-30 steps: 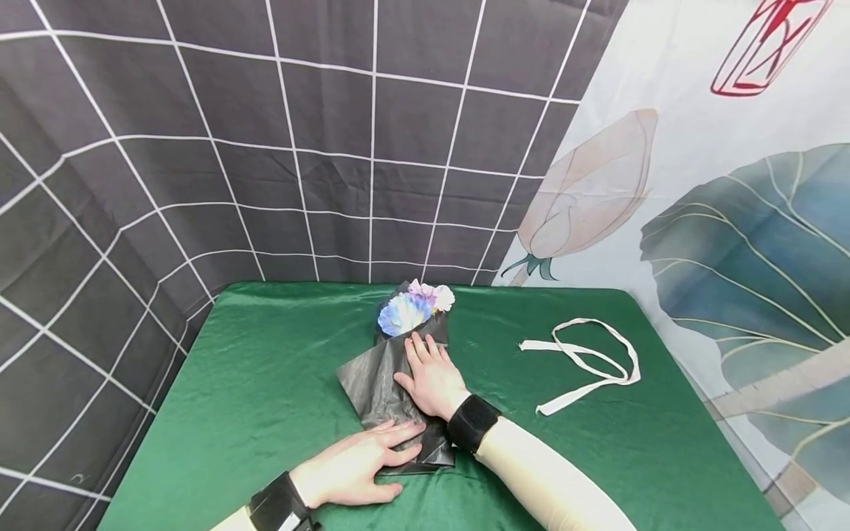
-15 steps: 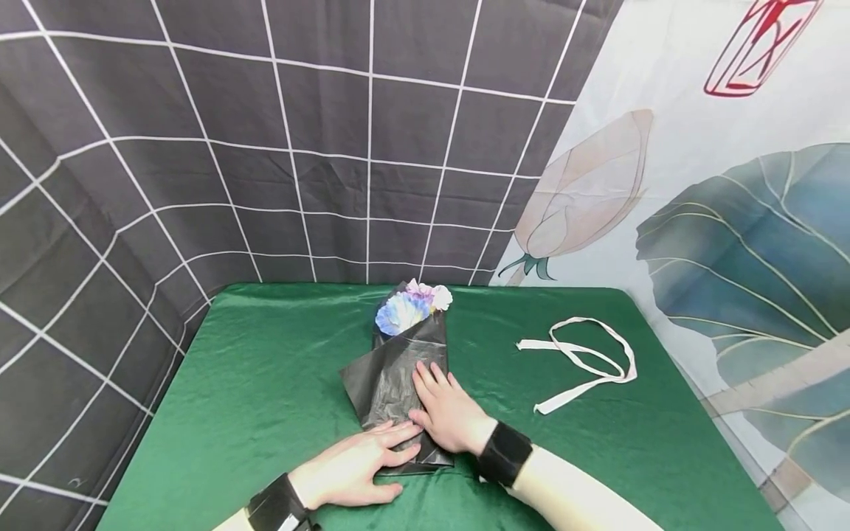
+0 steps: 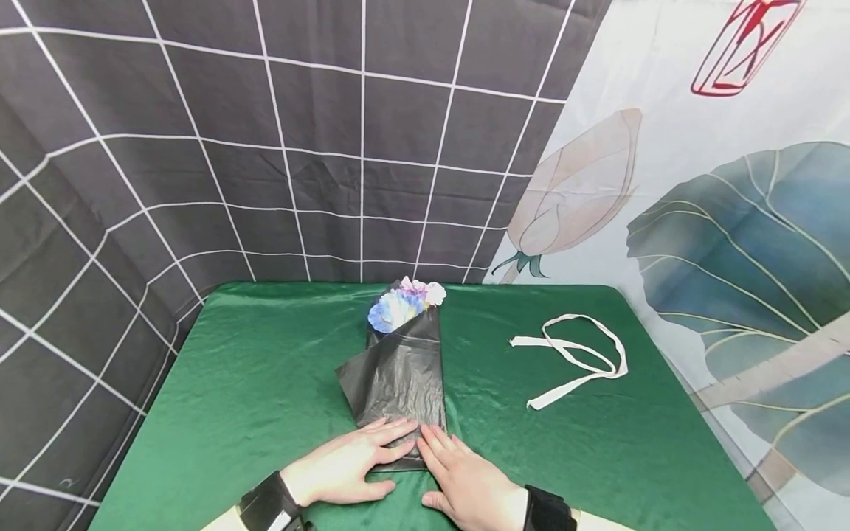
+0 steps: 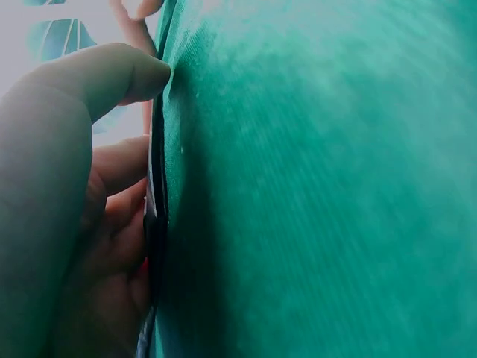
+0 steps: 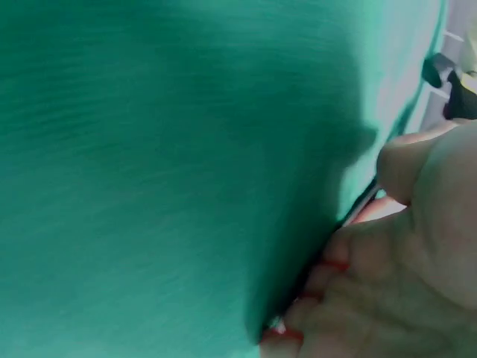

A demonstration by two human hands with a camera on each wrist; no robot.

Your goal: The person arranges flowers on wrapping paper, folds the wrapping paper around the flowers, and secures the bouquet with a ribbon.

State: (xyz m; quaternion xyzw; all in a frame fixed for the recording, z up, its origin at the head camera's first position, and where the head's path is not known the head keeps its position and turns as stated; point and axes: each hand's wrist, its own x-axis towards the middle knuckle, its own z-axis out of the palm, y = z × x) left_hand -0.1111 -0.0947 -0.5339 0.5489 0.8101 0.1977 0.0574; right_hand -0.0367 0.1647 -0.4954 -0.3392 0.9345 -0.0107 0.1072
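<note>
A bouquet of blue, lilac and white flowers [image 3: 397, 308] lies wrapped in black paper [image 3: 401, 369], blooms toward the back of the table. One paper corner juts out on the left side. My left hand [image 3: 348, 461] rests with straight fingers on the lower left of the wrapping, its thumb apart on the cloth side. Fingertips of my right hand [image 3: 468, 479] touch the lower right edge of the paper, close to the left fingertips. In the left wrist view the paper's thin dark edge [image 4: 155, 186] runs under the left fingers.
A white ribbon [image 3: 591, 361] lies loosely looped on the right of the green tablecloth [image 3: 265, 354]. Behind the table hangs a dark grid-patterned cloth [image 3: 319, 147], with a flower-painted white cloth [image 3: 598, 243] at the right.
My right hand has slid down the wrapping from near the blooms to its lower right edge, uncovering the paper. The left hand has stayed on the wrapping's lower part.
</note>
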